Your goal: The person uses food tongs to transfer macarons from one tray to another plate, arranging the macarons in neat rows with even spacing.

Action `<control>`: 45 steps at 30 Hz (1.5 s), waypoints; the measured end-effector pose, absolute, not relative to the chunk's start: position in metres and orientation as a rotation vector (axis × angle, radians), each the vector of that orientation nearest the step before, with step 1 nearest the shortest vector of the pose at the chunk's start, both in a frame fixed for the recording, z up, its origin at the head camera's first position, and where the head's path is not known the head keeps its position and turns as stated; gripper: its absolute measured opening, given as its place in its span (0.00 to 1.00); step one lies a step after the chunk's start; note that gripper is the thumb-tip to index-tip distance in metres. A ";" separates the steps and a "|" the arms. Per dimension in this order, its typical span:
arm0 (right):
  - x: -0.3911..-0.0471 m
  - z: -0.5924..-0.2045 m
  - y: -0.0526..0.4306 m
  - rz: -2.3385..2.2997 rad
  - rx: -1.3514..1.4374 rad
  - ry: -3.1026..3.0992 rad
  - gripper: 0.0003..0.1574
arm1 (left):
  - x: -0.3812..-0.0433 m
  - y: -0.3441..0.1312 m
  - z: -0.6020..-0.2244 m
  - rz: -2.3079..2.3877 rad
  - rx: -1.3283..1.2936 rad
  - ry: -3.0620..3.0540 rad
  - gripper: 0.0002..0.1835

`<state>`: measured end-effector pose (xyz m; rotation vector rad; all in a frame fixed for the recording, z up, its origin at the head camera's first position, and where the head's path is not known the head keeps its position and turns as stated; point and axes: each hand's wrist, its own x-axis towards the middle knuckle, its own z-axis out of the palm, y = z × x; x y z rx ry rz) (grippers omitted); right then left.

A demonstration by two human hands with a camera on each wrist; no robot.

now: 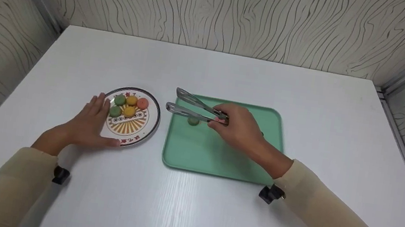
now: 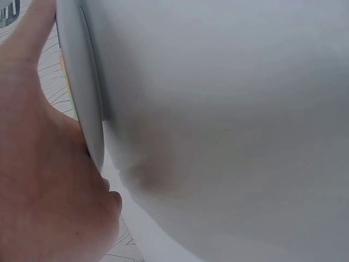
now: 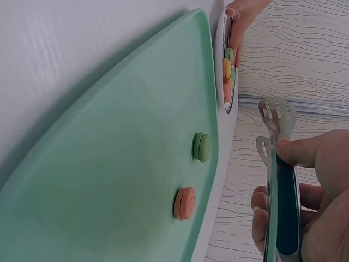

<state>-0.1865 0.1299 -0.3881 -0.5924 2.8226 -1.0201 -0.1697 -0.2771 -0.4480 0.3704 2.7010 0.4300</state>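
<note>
My left hand [image 1: 86, 123] rests at the left rim of a round patterned plate [image 1: 151, 122], fingers straight along the edge and thumb at its near side. Green, yellow and pink macarons [image 1: 129, 111] sit in a cluster on the plate. In my right hand [image 1: 240, 128] I grip metal tongs [image 1: 187, 112] with dark teal handles [image 3: 287, 213]; their slotted ends are spread apart with nothing between them. The tongs are above the green tray [image 1: 201, 153]. A green macaron [image 3: 202, 147] and a pink macaron [image 3: 185, 203] lie on that tray.
Plate and tray stand side by side on a white table [image 1: 174, 204], a narrow gap between them. Wood-grain patterned panels [image 1: 216, 12] enclose the table at the back and both sides. Each wrist carries a small black camera [image 1: 271, 193].
</note>
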 end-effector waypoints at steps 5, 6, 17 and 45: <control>-0.184 -0.390 0.138 -1.005 -0.587 2.832 0.20 | -0.169 -0.277 -0.447 0.438 0.366 2.696 0.74; -0.184 -0.390 0.140 -1.004 -0.585 2.836 0.21 | -0.169 -0.277 -0.446 0.440 0.364 2.695 0.74; -0.181 -0.395 0.157 -0.998 -0.530 2.853 0.23 | -0.169 -0.277 -0.447 0.432 0.366 2.696 0.74; -0.174 -0.419 0.203 -0.989 -0.456 2.876 0.24 | -0.169 -0.277 -0.447 0.416 0.385 2.704 0.73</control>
